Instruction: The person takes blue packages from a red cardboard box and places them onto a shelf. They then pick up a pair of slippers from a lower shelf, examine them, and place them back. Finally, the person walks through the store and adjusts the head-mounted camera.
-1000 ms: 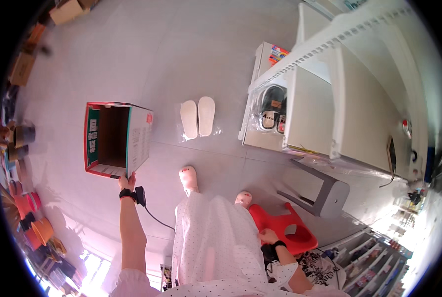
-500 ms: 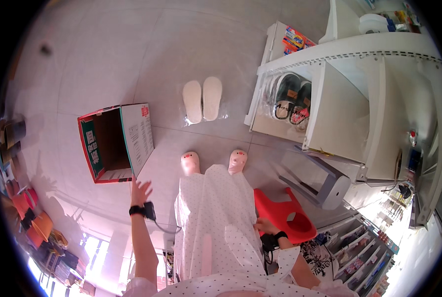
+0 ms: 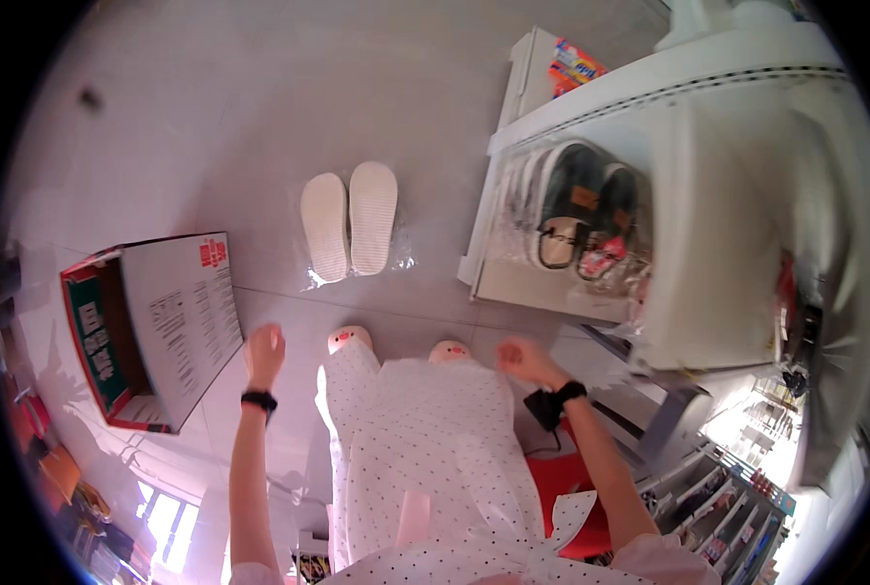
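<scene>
Left hand (image 3: pixel 263 351) empty with fingers loosely curled beside the open cardboard box (image 3: pixel 152 327), right hand (image 3: pixel 523 359) empty and half curled near the shelf (image 3: pixel 591 292), bagged white slippers (image 3: pixel 349 224) on the floor (image 3: pixel 259 117) ahead

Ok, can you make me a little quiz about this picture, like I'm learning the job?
1. True or false: the left hand is holding the cardboard box.
2. What lies on the floor just ahead of the person's feet? A) a red bucket B) a pair of white slippers in a clear bag C) a broom
3. Fill in: the dark shoes in clear wrap sit on the white ____, in front of the right hand.

Key
1. False. The hand is empty and apart from the box.
2. B
3. shelf
</scene>
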`<state>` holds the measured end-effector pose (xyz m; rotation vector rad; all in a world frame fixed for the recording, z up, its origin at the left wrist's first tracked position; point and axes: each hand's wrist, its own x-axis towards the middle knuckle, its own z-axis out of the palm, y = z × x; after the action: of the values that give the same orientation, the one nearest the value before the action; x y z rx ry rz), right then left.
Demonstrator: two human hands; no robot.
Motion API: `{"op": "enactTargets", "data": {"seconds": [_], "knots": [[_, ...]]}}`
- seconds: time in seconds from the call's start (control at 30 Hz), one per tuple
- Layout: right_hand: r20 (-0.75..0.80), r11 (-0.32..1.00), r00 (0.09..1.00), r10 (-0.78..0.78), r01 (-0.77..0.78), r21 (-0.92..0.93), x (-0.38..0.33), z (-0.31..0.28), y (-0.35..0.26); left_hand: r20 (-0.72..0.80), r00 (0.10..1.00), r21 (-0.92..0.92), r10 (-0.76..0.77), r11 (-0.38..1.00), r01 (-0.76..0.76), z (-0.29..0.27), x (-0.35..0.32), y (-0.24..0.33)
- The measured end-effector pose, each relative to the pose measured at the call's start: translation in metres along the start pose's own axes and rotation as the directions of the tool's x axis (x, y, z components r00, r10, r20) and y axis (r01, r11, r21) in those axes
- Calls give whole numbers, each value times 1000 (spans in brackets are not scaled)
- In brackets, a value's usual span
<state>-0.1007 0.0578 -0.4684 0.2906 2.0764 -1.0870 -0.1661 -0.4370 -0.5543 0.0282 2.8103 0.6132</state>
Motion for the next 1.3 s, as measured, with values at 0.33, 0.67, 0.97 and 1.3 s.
{"op": "enactTargets", "data": {"seconds": [0.33, 0.67, 0.97, 1.3], "knots": [[-30, 955, 992, -123, 126, 269, 291, 69, -3, 63, 895, -516, -441, 753, 408, 132, 173, 12], [-134, 783, 959, -248, 280, 556, 251, 81, -46, 407, 906, -904, 114, 192, 382, 91, 160, 15], [-3, 187, 495, -869, 334, 924, 157, 20, -98, 71, 989, -958, 133, -267, 105, 122, 162, 5], [166, 489, 803, -572, 172, 855, 175, 21, -85, 245, 901, -832, 358, -400, 385, 153, 120, 141]]}}
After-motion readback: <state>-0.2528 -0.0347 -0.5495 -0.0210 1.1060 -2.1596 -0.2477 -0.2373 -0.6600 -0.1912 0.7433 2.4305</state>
